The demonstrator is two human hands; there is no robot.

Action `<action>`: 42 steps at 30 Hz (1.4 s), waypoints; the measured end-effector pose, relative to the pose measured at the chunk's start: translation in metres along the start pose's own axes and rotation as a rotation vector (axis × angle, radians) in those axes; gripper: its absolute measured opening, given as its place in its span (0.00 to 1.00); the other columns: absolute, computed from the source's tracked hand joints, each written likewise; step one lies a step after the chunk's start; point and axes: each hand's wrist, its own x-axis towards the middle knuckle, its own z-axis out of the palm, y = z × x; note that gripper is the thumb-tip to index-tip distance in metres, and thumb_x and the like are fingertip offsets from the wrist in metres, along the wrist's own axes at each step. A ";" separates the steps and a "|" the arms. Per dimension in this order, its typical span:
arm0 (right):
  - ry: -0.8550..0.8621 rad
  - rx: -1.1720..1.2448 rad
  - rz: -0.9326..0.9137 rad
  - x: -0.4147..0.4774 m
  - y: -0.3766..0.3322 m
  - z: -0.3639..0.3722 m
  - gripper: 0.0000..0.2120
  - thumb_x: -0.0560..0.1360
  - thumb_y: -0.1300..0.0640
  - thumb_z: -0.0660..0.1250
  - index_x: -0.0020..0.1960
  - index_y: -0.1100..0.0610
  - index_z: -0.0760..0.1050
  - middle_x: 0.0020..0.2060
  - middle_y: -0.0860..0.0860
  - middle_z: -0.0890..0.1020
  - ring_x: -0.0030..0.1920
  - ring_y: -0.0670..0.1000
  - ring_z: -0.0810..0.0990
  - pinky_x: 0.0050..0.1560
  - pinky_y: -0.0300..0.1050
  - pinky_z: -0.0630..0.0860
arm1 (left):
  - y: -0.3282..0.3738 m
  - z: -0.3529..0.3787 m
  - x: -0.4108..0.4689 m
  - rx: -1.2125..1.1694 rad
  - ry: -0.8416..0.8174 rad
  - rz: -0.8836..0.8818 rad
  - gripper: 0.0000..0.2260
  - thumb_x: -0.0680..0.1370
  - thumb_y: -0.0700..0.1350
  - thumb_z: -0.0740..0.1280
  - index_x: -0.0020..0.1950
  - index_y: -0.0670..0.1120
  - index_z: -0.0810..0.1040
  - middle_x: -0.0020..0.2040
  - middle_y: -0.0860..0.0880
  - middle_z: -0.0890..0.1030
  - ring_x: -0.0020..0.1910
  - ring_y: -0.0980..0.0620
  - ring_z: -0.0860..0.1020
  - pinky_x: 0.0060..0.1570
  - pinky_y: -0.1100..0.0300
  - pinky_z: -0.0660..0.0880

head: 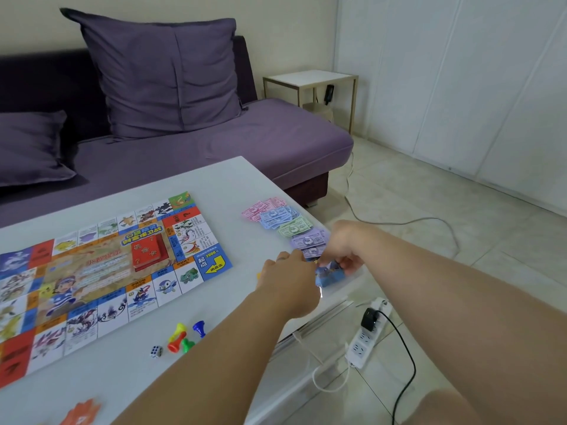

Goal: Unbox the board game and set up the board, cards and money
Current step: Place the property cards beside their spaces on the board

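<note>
Our right hand [341, 244] grips a blue pack [325, 280] beside banknotes [285, 223]; our left hand [291, 283] blocks it, its grip unclear; pawns [184, 338] lie near.

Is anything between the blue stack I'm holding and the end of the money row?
Nothing visible does. The blue stack is right beside the last purple pile, though the left hand and right hand hide part of the gap.

Unfolded board [76, 271] lies flat, red cards [147, 254] atop, money [282, 219] fanned beside.
</note>
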 end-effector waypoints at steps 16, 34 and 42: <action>-0.024 0.240 0.034 0.007 0.011 0.000 0.05 0.76 0.63 0.67 0.43 0.61 0.71 0.37 0.55 0.73 0.35 0.50 0.71 0.53 0.45 0.76 | -0.005 -0.001 0.005 -0.066 -0.016 -0.005 0.18 0.80 0.46 0.56 0.71 0.51 0.68 0.63 0.47 0.70 0.62 0.45 0.67 0.60 0.52 0.65; -0.107 0.459 0.039 0.008 0.027 0.002 0.04 0.76 0.64 0.66 0.45 0.59 0.71 0.53 0.57 0.77 0.46 0.53 0.74 0.35 0.40 0.72 | -0.019 -0.006 0.013 0.111 0.093 0.116 0.21 0.78 0.49 0.61 0.71 0.53 0.67 0.73 0.51 0.62 0.69 0.48 0.64 0.66 0.52 0.62; -0.133 0.512 0.062 -0.010 0.041 -0.019 0.05 0.77 0.63 0.63 0.42 0.59 0.70 0.36 0.51 0.76 0.32 0.45 0.73 0.35 0.35 0.67 | -0.017 -0.003 0.019 0.109 0.059 0.109 0.23 0.77 0.45 0.60 0.73 0.53 0.64 0.71 0.53 0.66 0.68 0.49 0.66 0.65 0.54 0.61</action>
